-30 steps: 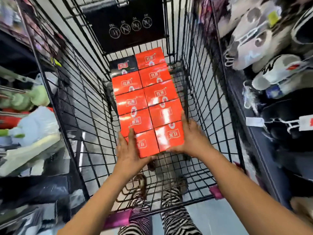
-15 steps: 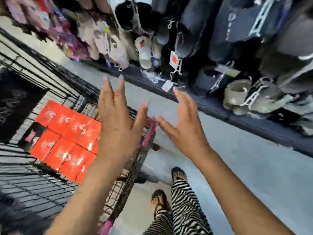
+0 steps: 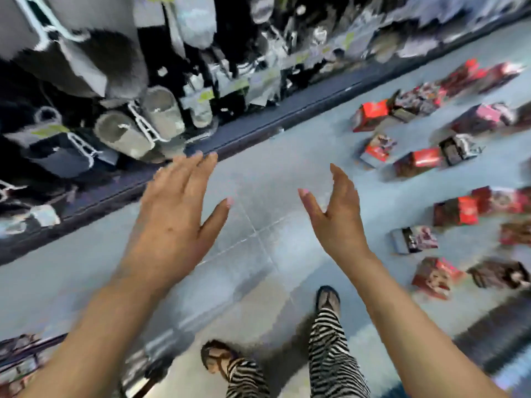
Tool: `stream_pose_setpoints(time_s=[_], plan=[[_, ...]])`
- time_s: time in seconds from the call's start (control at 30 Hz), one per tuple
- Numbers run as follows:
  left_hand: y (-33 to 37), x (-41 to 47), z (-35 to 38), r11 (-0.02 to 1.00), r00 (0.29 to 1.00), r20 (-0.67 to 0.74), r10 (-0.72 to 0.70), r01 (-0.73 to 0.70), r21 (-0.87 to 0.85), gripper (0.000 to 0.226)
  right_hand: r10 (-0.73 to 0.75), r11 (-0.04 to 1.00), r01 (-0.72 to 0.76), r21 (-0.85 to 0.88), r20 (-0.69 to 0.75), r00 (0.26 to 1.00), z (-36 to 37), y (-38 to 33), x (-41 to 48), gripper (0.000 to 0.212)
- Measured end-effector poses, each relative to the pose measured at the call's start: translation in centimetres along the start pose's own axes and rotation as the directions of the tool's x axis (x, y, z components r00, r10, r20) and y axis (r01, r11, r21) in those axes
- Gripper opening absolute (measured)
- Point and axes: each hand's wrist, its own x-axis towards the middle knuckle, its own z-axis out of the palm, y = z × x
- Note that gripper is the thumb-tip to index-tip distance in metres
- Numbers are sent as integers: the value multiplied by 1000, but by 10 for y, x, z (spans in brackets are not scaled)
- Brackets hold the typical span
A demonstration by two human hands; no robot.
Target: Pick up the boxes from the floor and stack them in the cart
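Turned from cart: left hand [image 3: 172, 214] and right hand [image 3: 336, 216] now spread wide, empty (load released); red boxes [image 3: 370, 114] lie scattered on floor [image 3: 258, 173], next pickup due.

Red and dark boxes [image 3: 370, 114] are shown at the right of the frame, on a floor [image 3: 258, 182] tiled in pale blue-grey. Black-and-white zebra stripes are seen on the trousers [image 3: 330, 349] at the bottom centre. Grey, black and white goods [image 3: 120, 133] are displayed at the upper left, above a dark navy shelf edge [image 3: 244, 130].
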Motion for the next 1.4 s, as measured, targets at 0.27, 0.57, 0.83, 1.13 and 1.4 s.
stream_pose_setpoints(time_s=[0.27, 0.57, 0.83, 1.13, 1.4], plan=[[189, 125, 140, 964, 910, 335, 246, -264, 9, 64, 442, 897, -435, 84, -127, 888, -113, 206, 22, 74], [376, 205, 348, 908, 747, 541, 386, -413, -78, 68, 694, 720, -689, 85, -128, 709, -194, 425, 31, 77], [413, 235, 531, 884, 734, 571, 368, -466, 30, 73, 748, 658, -753, 13, -123, 652, -173, 588, 50, 83], [400, 321, 746, 828, 763, 462, 453, -551, 99, 85, 764, 634, -762, 130, -258, 592, -81, 773, 133, 113], [413, 423, 861, 808, 812, 153, 563, -580, 105, 94, 555, 818, -519, 248, -578, 599, -38, 897, 186, 133]])
